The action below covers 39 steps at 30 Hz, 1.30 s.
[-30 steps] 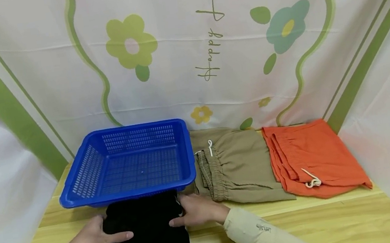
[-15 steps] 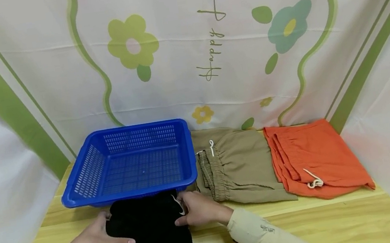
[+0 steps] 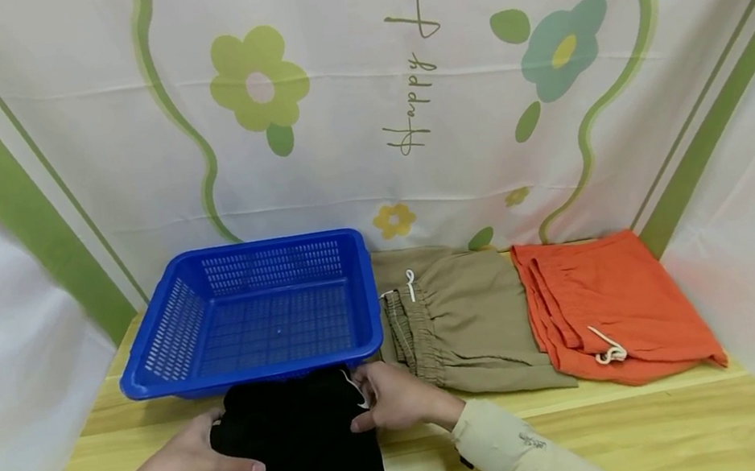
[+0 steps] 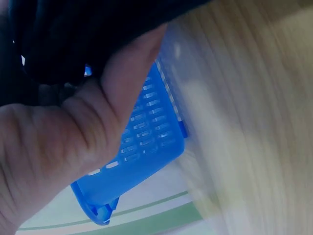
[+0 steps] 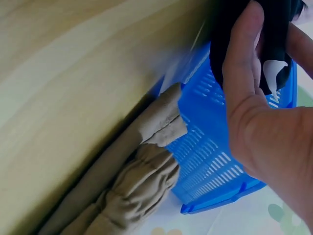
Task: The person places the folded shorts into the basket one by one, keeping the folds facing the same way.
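Observation:
A folded black garment (image 3: 301, 458) lies between my two hands in front of the basket, in the head view. White marks show near its far right corner and its lower left; its exact kind is unclear. My left hand (image 3: 187, 459) grips the left side, thumb over the top and fingers underneath, mostly hidden. On the right, my right hand (image 3: 402, 399) grips the far corner, thumb on top. The right wrist view shows the black cloth (image 5: 276, 29) between thumb and fingers, with a white piece hanging. In the left wrist view, dark cloth (image 4: 54, 44) covers the fingertips.
Just beyond the garment stands a blue perforated basket (image 3: 266, 372). Folded khaki drawstring trousers or shorts (image 3: 478, 318) lie right of it, partly by its side. Farther right is a folded orange drawstring garment (image 3: 614, 298). A printed curtain (image 3: 336, 152) hangs behind the wooden table (image 3: 635, 441).
Both hands and the black garment have shifted slightly to the right, the right hand most. The basket and the other clothes stay where they were.

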Each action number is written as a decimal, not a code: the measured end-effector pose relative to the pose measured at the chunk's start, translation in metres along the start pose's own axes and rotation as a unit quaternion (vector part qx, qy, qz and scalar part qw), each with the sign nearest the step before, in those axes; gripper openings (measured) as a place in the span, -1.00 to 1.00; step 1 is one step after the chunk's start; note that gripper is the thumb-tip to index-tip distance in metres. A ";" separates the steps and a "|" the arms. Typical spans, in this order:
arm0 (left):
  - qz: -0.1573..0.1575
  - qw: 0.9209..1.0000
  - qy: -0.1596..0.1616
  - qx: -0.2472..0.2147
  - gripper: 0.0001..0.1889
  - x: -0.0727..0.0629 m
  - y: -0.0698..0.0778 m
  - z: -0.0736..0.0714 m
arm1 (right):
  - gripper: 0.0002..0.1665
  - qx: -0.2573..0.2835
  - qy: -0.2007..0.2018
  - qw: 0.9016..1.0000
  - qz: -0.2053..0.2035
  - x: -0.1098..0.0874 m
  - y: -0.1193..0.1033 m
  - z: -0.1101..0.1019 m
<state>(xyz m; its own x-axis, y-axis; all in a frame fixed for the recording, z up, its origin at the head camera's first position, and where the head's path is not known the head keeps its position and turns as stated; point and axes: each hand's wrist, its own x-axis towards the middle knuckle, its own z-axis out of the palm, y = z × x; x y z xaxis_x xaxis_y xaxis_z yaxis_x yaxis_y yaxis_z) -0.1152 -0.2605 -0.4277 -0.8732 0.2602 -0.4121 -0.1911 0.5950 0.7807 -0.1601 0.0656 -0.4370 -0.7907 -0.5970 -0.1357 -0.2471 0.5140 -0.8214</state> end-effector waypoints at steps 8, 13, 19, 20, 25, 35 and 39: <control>0.026 0.996 -0.050 -0.067 0.00 -0.002 -0.014 -0.007 | -0.62 0.003 -0.029 0.999 0.016 -0.001 0.011 0.003; 0.086 0.977 -0.132 -0.146 -0.25 -0.003 -0.021 -0.011 | -0.50 0.092 -0.058 0.992 0.069 -0.005 0.014 0.005; 0.067 0.990 -0.101 -0.072 -0.01 -0.004 -0.018 -0.007 | -0.69 0.138 -0.070 0.984 0.087 -0.008 0.013 0.008; 0.055 0.993 -0.089 -0.053 0.05 -0.005 -0.017 -0.007 | -0.69 0.139 -0.071 0.984 0.085 -0.008 0.013 0.009; 0.032 0.996 -0.077 -0.005 0.18 -0.011 -0.012 -0.005 | -0.65 0.152 -0.084 0.983 0.065 -0.010 0.014 0.011; 0.127 0.985 -0.093 0.068 0.11 -0.022 0.005 -0.003 | -0.53 0.142 -0.109 0.984 0.000 -0.026 0.006 0.001; 0.160 0.978 -0.087 0.102 0.09 -0.025 0.011 -0.003 | -0.46 0.161 -0.119 0.979 -0.018 -0.034 0.003 -0.004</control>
<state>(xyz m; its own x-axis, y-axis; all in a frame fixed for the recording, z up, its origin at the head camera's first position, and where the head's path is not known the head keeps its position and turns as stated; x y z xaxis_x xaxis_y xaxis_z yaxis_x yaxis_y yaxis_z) -0.0964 -0.2626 -0.4071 -0.7805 0.5729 -0.2501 0.1885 0.5971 0.7797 -0.1367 0.0900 -0.4326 -0.6216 -0.7580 -0.1975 -0.0519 0.2914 -0.9552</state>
